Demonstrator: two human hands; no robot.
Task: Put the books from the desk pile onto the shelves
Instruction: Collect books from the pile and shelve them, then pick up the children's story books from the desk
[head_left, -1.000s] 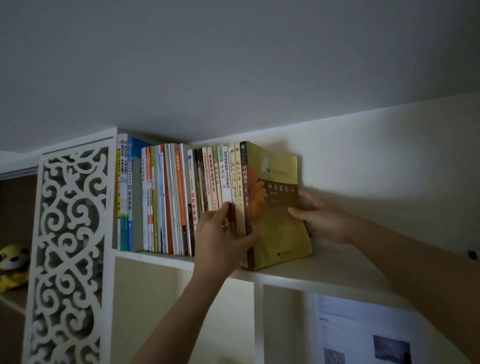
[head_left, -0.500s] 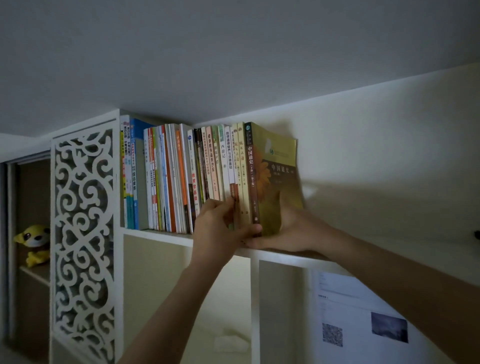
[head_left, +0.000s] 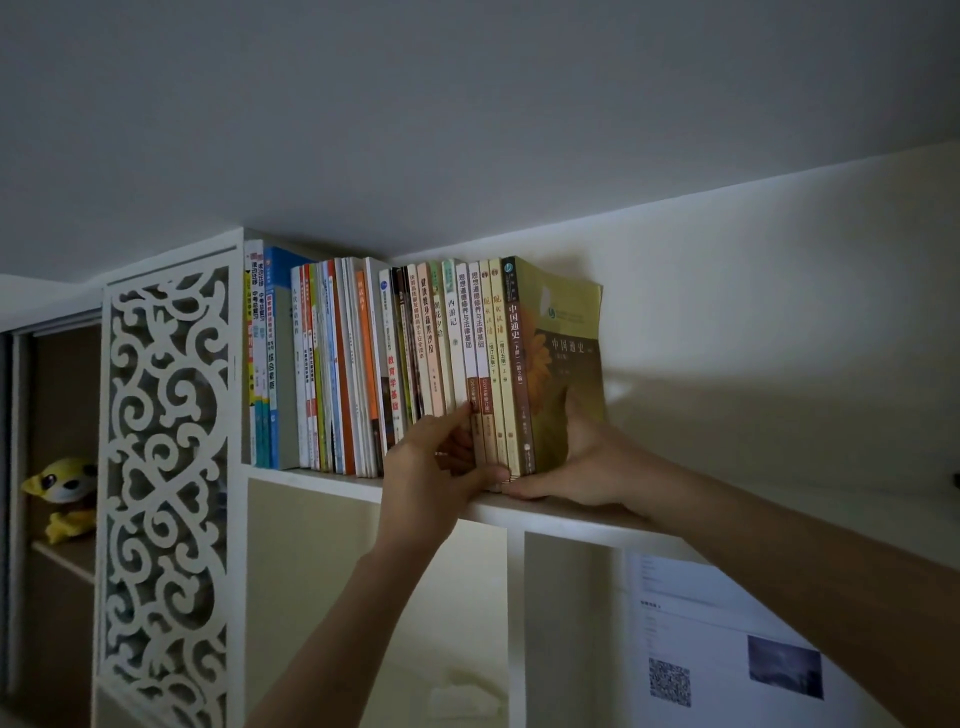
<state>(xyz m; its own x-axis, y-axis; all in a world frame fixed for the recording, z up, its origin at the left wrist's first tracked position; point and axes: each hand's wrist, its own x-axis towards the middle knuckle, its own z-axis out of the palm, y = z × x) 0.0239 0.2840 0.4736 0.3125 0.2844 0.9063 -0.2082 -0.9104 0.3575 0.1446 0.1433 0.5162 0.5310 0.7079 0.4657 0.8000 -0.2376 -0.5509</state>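
A row of upright books (head_left: 363, 364) fills the left part of the top shelf (head_left: 571, 512). The yellow-green book (head_left: 566, 332) with a brown spine stands at the row's right end, nearly upright. My right hand (head_left: 587, 462) presses flat against its cover near the bottom, thumb along the lower edge. My left hand (head_left: 441, 467) touches the spines of the neighbouring books, its thumb at the yellow-green book's bottom corner. The desk pile is out of view.
A white carved lattice panel (head_left: 166, 467) closes the shelf's left end. A yellow plush toy (head_left: 65, 493) sits in the brown cabinet at far left. A printed sheet (head_left: 727, 644) hangs below the shelf at right. The shelf runs bare to the right of the books.
The yellow-green book has gone from leaning out to nearly upright against the row. My right hand moved from its back edge down to its lower cover; my left hand stayed on the spines.
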